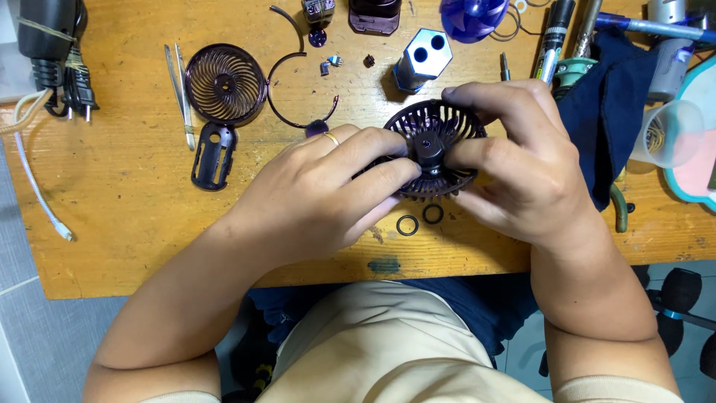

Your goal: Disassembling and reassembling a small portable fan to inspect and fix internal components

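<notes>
Two bare hands meet over a dark round fan grille [436,149] at centre frame, lifted just above the wooden tabletop [149,224]. The left hand [328,190], a ring on one finger, has its grip closed on the grille's lower left edge, its fingertips reaching in to the small cylindrical motor hub [428,148] at the centre. The right hand [514,160] clamps the grille's right side, thumb and forefinger arching over the upper rim. Held from both sides like this, the grille seems steadied so the fingers can work at the hub.

Two small black rings [420,219] lie on the tabletop just below the grille, close at hand, as if set aside from it.

Loose parts spread across the upper left of the frame: a second spiral-ribbed grille [225,83] lies flat, metal tweezers [181,93] beside it on the left, a perforated dark housing piece [214,154] just below it, and a thin curved rim band [287,82] to its right. Laid out apart, each seems easy to pick up singly.

Along the top edge stand a white hexagonal block with two holes [424,56] and a translucent blue fan blade [473,16]. A dark blue cloth [608,104] drapes at the right, and a black power plug with coiled cord [56,56] sits at the upper left corner.
</notes>
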